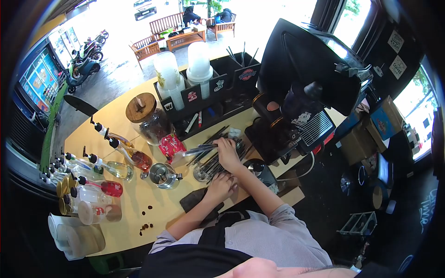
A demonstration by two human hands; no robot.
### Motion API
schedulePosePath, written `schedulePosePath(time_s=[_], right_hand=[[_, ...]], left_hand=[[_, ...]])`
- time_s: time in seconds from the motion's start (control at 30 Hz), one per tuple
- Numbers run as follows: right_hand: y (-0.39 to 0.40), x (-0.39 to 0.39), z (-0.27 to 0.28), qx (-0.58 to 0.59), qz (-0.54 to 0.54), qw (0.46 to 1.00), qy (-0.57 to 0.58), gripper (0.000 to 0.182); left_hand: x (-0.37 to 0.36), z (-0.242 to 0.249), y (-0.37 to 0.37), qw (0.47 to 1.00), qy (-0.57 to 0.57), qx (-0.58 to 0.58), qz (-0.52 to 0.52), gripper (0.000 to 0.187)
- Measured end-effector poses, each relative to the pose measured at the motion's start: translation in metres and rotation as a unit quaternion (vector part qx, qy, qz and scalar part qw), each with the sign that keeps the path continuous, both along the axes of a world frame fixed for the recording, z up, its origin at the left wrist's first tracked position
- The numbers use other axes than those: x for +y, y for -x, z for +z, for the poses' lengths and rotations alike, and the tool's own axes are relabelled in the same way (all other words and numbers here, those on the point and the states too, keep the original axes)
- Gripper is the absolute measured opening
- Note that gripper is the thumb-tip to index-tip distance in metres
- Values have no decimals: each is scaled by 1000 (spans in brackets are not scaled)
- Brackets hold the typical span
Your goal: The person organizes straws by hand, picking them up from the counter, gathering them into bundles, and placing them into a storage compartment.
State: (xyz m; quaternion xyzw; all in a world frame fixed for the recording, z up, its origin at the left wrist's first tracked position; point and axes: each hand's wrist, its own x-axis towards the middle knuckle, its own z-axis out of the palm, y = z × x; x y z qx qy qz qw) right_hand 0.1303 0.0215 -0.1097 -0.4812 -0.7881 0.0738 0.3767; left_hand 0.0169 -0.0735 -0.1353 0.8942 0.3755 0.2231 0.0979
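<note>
A loose heap of thin black straws (214, 166) lies on the wooden counter in front of me. My right hand (227, 154) is closed around a small bundle of straws (201, 149), which points left above the heap. My left hand (221, 187) is curled over the near side of the heap, its fingers closed against the straws. At the heap's left end is a clear container (200, 173), partly covered by straws. A metal pitcher (162, 175) stands farther left, and a dark cloth (193, 199) lies beside my left wrist. The fingertips are partly hidden.
Pump bottles (134, 155) line the left side. Behind the heap are a red packet (171, 147), a wooden-lidded jar (143, 120) and a black organizer (211, 99) with plastic cups. A large black machine (308, 65) stands right. Dark beans (146, 226) lie scattered on the counter.
</note>
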Motion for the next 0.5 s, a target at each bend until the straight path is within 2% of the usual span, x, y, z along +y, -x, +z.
schedulePosePath(time_s=[0.1, 0.17, 0.2, 0.27, 0.3, 0.37, 0.4, 0.43, 0.47, 0.5], right_hand=[[-2, 7, 7, 44, 5, 999, -7, 23], [-7, 10, 18, 121, 18, 992, 28, 17], [-9, 10, 25, 122, 18, 992, 28, 17], [-13, 11, 37, 242, 32, 959, 142, 16], [-15, 15, 37, 242, 33, 960, 141, 16], [-18, 17, 35, 347, 118, 914, 175, 19], [-22, 14, 40, 347, 119, 914, 176, 19], [-27, 6, 49, 415, 164, 843, 302, 19], [-31, 0, 57, 472, 205, 749, 418, 19], [-33, -6, 60, 473, 206, 748, 417, 19]], left_hand=[[4, 10, 4, 998, 15, -60, -7, 27], [5, 13, 6, 988, 2, -152, -2, 25], [7, 16, 8, 988, 2, -152, -1, 25], [11, 24, 12, 972, -50, -227, 48, 28], [16, 27, 12, 971, -52, -227, 48, 28], [26, 32, 10, 919, 30, -368, 136, 33], [29, 43, 9, 897, 90, -401, 162, 40], [38, 46, 5, 897, 91, -400, 164, 40], [48, 49, 1, 834, 160, -513, 121, 42], [57, 54, -3, 752, 226, -615, 76, 44]])
